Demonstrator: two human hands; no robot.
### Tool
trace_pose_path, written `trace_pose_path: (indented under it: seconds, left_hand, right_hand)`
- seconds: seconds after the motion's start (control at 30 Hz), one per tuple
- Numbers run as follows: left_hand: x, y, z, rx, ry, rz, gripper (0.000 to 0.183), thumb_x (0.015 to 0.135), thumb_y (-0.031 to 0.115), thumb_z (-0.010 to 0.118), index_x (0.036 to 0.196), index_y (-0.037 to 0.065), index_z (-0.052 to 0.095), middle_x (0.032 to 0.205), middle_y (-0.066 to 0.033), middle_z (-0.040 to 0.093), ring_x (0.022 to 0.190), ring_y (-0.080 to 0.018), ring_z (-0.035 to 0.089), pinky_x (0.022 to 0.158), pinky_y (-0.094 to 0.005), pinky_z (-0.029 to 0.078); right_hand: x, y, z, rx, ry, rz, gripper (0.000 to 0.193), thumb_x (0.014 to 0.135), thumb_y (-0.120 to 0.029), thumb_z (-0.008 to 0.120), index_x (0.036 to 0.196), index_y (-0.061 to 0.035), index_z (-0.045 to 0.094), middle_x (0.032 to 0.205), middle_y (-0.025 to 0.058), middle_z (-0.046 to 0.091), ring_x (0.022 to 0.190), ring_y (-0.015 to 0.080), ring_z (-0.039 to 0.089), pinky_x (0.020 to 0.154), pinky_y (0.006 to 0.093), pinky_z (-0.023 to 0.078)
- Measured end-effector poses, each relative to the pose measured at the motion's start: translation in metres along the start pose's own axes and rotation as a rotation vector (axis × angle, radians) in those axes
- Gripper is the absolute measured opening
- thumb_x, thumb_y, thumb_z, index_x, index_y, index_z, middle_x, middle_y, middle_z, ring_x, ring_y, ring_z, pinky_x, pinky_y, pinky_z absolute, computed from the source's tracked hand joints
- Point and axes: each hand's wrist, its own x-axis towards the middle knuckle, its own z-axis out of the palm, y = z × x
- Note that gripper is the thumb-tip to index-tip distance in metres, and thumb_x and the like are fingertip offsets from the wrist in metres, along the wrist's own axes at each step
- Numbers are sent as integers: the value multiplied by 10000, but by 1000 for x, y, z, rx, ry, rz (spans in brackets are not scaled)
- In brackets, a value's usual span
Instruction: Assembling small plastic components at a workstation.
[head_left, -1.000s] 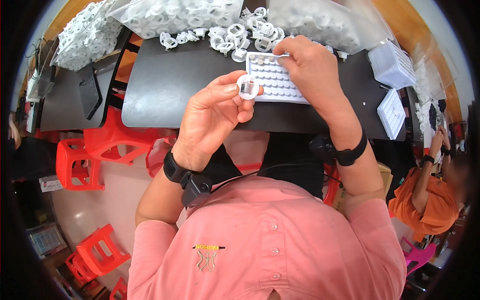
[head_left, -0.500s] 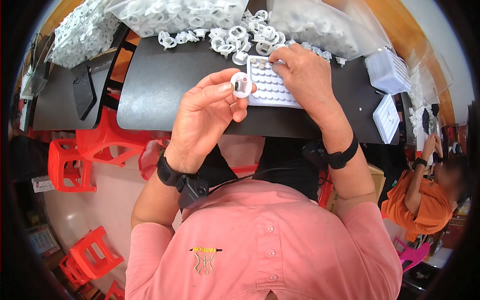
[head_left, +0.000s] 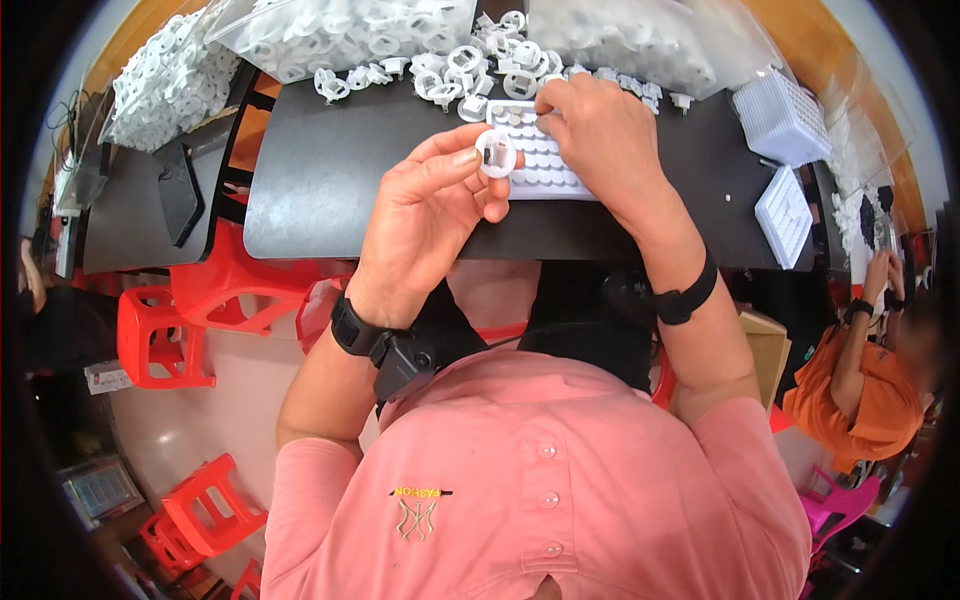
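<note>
Between the thumb and fingers of my left hand [head_left: 425, 190] is a round white plastic part [head_left: 496, 154], its ring face turned toward me and a dark slot showing in it. My right hand [head_left: 605, 135] bends over a white tray [head_left: 550, 190] with rows of rounded pockets. Its thumb and fingertips are closed at the tray's far side, and whatever they pinch is hidden. A few small grey discs [head_left: 515, 117] sit in the tray's far left corner.
Loose white parts [head_left: 465, 75] are heaped behind the tray, between clear bags [head_left: 350, 40] of the same parts. Stacked white trays [head_left: 780, 118] and a single tray [head_left: 783, 218] are at the right. A phone [head_left: 178, 195] lies on the left table. Another person in orange [head_left: 860, 395] works at far right.
My left hand has come a little closer to the tray with the white part. My right hand stays over the tray, fingers still closed. The whole view has shifted slightly.
</note>
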Motion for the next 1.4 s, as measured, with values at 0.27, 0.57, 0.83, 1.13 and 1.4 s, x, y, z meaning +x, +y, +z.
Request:
trace_pose_path:
  seconds: [0.27, 0.57, 0.83, 1.13, 1.4]
  left_hand:
    - [-2, 3, 7, -38, -9, 17, 303, 959, 92, 603, 1230, -36, 555, 1086, -258, 661, 841, -243, 628, 728, -350, 501]
    - [2, 2, 27, -19, 180, 172, 335, 970, 113, 594, 1269, -23, 526, 1118, -193, 654, 999, -268, 632, 901, -388, 513]
    - [4, 1, 29, -126, 95, 113, 295, 963, 153, 617, 1216, 6, 578, 1084, -173, 663, 995, -269, 625, 919, -398, 511]
    - [0, 1, 34, -192, 106, 65, 315, 953, 182, 637, 1219, 20, 582, 1069, -160, 665, 978, -261, 626, 908, -389, 513]
    - [-8, -6, 31, 2, 117, 125, 307, 970, 120, 620, 1234, -32, 579, 1065, -132, 672, 936, -232, 650, 859, -387, 523]
  right_hand:
    - [-1, -6, 1, -11, 85, 15, 88, 782, -51, 596, 824, -87, 665, 806, 112, 679, 799, 317, 674, 685, 439, 527]
    - [-32, -68, -48, 1224, -330, 240, 90, 856, -109, 627, 856, -20, 638, 690, 144, 613, 617, 261, 591, 596, 363, 456]
    - [-45, -86, -28, 1244, -43, 236, 63, 823, -19, 646, 874, 2, 675, 692, 99, 620, 622, 181, 582, 602, 316, 463]
    - [-45, -79, -30, 1351, -204, 254, 113, 805, 32, 635, 910, -1, 661, 716, 66, 607, 647, 141, 567, 612, 293, 461]
    - [-35, -60, -51, 1081, 109, 203, 75, 852, -14, 684, 918, -3, 652, 806, 80, 663, 692, 160, 649, 634, 286, 506]
